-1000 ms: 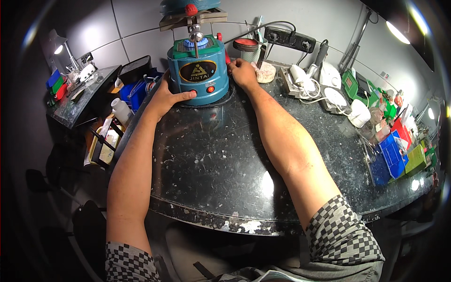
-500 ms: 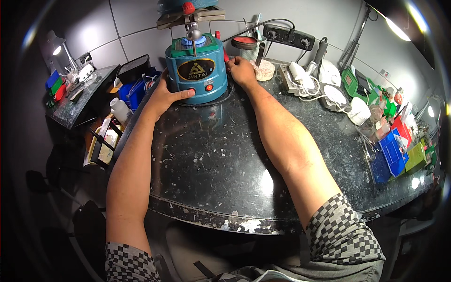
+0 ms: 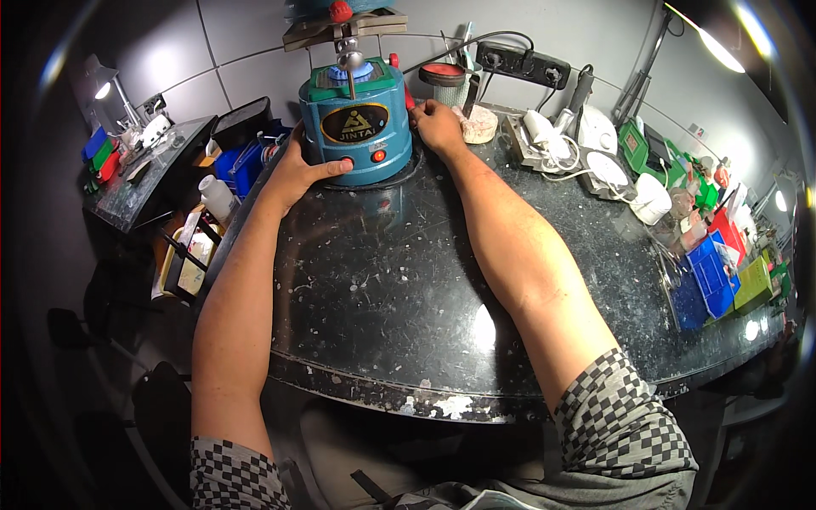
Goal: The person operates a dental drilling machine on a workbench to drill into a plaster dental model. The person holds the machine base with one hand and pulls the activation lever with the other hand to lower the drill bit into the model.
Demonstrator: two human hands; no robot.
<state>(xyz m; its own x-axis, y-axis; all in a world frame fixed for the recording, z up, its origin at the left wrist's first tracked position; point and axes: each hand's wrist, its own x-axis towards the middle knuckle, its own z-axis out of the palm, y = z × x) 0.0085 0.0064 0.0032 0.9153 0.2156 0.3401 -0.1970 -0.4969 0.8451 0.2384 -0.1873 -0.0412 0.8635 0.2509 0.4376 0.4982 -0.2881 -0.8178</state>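
A blue, round-bodied vacuum forming machine [image 3: 361, 158] stands at the far side of the bench. It has a green top plate [image 3: 355, 82] around a bluish-lit centre and two red front buttons, the right one [image 3: 378, 156] uncovered. My left hand [image 3: 297, 172] is wrapped around the machine's left side, its thumb lying on the left button and its other fingers partly hidden behind the body. On the opposite side, my right hand [image 3: 439, 130] has its fingers curled close against the machine, near a red part [image 3: 409, 100]. Whatever those fingertips hold is hidden.
A clamp frame [image 3: 345, 32] with a red knob sits above the machine. Behind my right hand are a red-topped container [image 3: 444, 76], a pale plaster piece [image 3: 479, 125] and a power strip [image 3: 523, 65]. White corded devices [image 3: 557, 144] and a blue bin [image 3: 712, 270] line the right.
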